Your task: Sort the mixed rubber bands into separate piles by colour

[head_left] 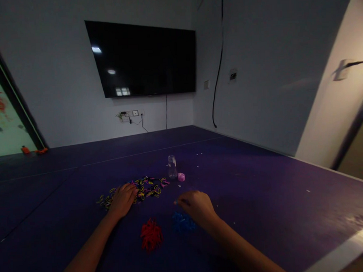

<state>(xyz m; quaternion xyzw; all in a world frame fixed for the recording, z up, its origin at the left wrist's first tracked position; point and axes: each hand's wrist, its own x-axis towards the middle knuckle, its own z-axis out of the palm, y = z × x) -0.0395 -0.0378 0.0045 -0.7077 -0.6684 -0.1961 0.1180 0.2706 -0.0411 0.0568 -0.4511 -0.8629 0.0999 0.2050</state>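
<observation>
My left hand rests on a spread of mixed yellow, pink and black bands, its fingers close together; what lies under them is hidden. My right hand hovers just above a pile of blue bands, thumb and fingertips pinched on something too small to name. Between my forearms lies a pile of red bands. Behind the piles a clear bottle stands upright without a cap, and a pink cap sits beside its base on the right.
The purple tabletop carries small white scraps right of the cap. Two orange objects lie at the far left edge. A large screen hangs on the back wall, and a black cable hangs at the right wall.
</observation>
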